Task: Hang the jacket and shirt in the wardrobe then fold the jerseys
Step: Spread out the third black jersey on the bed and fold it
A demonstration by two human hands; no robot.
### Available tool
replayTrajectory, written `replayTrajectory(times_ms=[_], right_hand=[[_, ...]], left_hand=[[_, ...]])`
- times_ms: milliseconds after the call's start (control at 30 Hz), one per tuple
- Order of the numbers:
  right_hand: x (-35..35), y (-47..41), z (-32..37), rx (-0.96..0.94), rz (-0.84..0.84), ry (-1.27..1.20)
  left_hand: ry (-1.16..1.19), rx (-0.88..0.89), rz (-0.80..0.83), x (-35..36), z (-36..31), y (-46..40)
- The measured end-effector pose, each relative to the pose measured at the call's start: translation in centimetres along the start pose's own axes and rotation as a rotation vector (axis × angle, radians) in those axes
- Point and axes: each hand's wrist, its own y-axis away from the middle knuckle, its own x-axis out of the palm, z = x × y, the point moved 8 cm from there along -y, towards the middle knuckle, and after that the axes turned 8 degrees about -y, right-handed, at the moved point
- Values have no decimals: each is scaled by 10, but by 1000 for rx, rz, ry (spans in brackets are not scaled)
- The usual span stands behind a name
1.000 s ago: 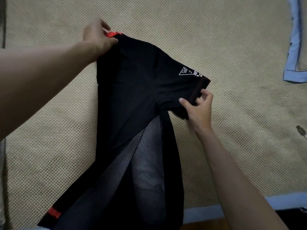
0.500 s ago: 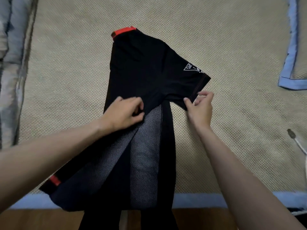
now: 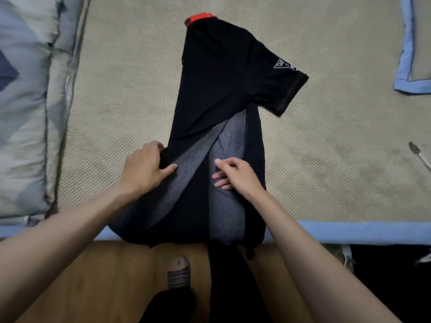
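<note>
Black jersey (image 3: 217, 73) under left hand (image 3: 145, 166), right hand (image 3: 238, 176)

Black jersey (image 3: 217, 80) flat on woven mat (image 3: 326, 159), quilt (image 3: 25, 113) beside.

The black jersey (image 3: 210, 89) lies flat, folded long and thin. Its red collar (image 3: 201, 18) is at the far end. One short sleeve (image 3: 279, 87) sticks out to the right, with a small white logo and a red edge. Grey mesh panels (image 3: 224, 148) show near the middle. The bottom end hangs a little over the near edge.
</note>
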Motion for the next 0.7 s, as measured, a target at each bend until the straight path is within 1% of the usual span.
replayTrajectory(times_ms=[67,133,300,367,433,500,567,600,700], right_hand=[[12,9,-4,-10,-11,11],[25,20,-9,11,-18,-11],[64,57,-21,81,19,-148],[73,71,-20,85,37,-284],[74,81,-17,94,55,-418],[68,87,-16,94,22,-445],[53,89,-21,68,-83,-350],[44,90,-24,35,-135,-292],[27,95,-36,1,-213,-133]], left_hand=[[127,-51,131,12,16,15],[257,-30,204,16,22,30],[516,171,189,-1,-5,68],[639,269,237,-6,-29,83],[689,365,294,-9,-56,98],[662,395,325,-5,-74,110],[629,394,380,5,-89,122],[574,398,405,13,-95,127],[253,420,401,34,-101,146]])
